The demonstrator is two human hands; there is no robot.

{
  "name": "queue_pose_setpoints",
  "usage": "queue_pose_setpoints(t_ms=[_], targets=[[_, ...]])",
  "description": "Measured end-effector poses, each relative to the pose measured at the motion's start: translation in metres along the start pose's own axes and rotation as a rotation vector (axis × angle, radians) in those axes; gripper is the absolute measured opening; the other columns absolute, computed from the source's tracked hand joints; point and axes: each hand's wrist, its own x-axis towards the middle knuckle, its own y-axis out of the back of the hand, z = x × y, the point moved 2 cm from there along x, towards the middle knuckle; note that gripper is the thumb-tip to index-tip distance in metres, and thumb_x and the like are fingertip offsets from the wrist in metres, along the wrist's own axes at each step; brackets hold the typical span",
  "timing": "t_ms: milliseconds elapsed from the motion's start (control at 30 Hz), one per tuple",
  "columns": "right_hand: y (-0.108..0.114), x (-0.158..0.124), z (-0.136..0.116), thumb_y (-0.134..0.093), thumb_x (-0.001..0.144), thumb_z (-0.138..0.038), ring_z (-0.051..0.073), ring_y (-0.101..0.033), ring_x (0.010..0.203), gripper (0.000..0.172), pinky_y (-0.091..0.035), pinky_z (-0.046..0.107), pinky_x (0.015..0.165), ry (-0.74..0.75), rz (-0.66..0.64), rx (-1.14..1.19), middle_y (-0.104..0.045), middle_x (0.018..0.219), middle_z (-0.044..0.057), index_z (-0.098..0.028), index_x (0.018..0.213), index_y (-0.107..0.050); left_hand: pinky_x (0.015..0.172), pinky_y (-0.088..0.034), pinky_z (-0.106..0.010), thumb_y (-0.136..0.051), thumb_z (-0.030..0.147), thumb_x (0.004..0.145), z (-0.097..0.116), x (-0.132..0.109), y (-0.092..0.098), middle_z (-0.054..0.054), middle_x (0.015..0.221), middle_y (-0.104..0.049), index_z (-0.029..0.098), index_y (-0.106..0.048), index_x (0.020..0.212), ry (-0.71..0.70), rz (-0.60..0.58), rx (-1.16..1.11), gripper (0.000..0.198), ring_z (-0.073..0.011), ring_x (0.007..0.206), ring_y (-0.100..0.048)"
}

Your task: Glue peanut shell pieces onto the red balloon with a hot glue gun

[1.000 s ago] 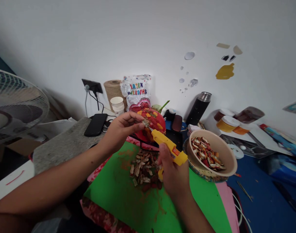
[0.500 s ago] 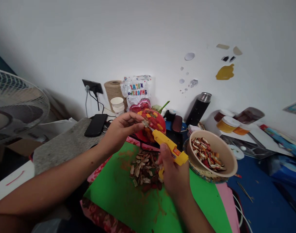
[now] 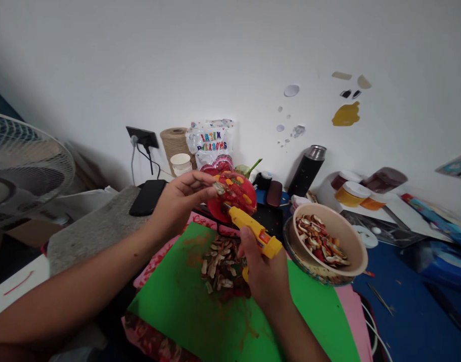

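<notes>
Between its thumb and fingertips, my left hand [image 3: 185, 198] pinches a small pale shell piece [image 3: 219, 188]. My right hand [image 3: 266, 266] is wrapped round a yellow glue gun [image 3: 253, 226], whose nozzle points up and left, a little below the piece. Behind both is a red rounded object [image 3: 247, 188] with orange and green patches. A heap of peanut-like shell pieces [image 3: 220, 266] lies on the green sheet [image 3: 185, 311] under my hands. To the right, a beige bowl [image 3: 357, 246] holds more red, brown and white pieces.
At the back stand a twine roll [image 3: 173, 143], paper cups [image 3: 180, 162], a balloon bag [image 3: 211, 143] and a black flask [image 3: 308, 168]. A phone [image 3: 146, 197] lies left, beside a fan [image 3: 26, 166]. Lidded jars [image 3: 351, 193] and tweezers [image 3: 381, 299] are right.
The glue gun's nozzle has moved down and left, away from the shell piece, with my right hand. My left hand has shifted slightly left with the piece. The view has turned a little.
</notes>
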Motion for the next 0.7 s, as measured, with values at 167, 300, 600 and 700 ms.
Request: queue_pose_setpoints(t_ms=[167, 300, 600, 700], targets=[[0.006, 0.003, -0.007, -0.069, 0.1, -0.081, 0.012, -0.035, 0.047, 0.07, -0.032, 0.027, 0.045, -0.02, 0.097, 0.033, -0.039, 0.052, -0.007, -0.024, 0.061, -0.06, 0.066, -0.056, -0.024, -0.108, 0.033, 0.072, 0.033, 0.017, 0.016, 0.0, 0.083, -0.079, 0.025, -0.085, 0.092, -0.236, 0.188, -0.027, 0.032, -0.0138, 0.072, -0.068], [0.015, 0.009, -0.015, -0.071, 0.092, -0.09, 0.012, -0.042, 0.048, 0.076, -0.033, 0.026, 0.044, -0.048, 0.182, 0.03, -0.048, 0.055, -0.003, -0.022, 0.059, -0.064, 0.064, -0.053, -0.022, -0.109, 0.035, 0.07, 0.045, 0.037, 0.016, 0.0, 0.085, -0.077, 0.026, -0.086, 0.09, -0.329, 0.209, -0.026, 0.032, -0.0125, 0.072, -0.066], [0.026, 0.019, -0.023, -0.073, 0.08, -0.1, 0.015, -0.049, 0.05, 0.081, -0.042, 0.028, 0.049, -0.102, 0.34, 0.16, -0.053, 0.053, -0.001, -0.022, 0.058, -0.067, 0.095, -0.055, -0.037, -0.083, 0.035, 0.091, 0.049, 0.082, -0.037, -0.006, 0.103, -0.086, 0.025, -0.087, 0.103, -0.448, -0.486, 0.84, 0.016, -0.0258, 0.098, -0.076], [0.029, 0.02, -0.026, -0.072, 0.08, -0.1, 0.014, -0.049, 0.049, 0.081, -0.041, 0.028, 0.047, -0.11, 0.355, 0.171, -0.053, 0.053, -0.001, -0.022, 0.06, -0.069, 0.097, -0.051, -0.04, -0.081, 0.031, 0.088, 0.048, 0.098, -0.052, -0.005, 0.101, -0.086, 0.029, -0.088, 0.101, -0.498, -0.728, 0.985, 0.015, -0.0288, 0.101, -0.074]])
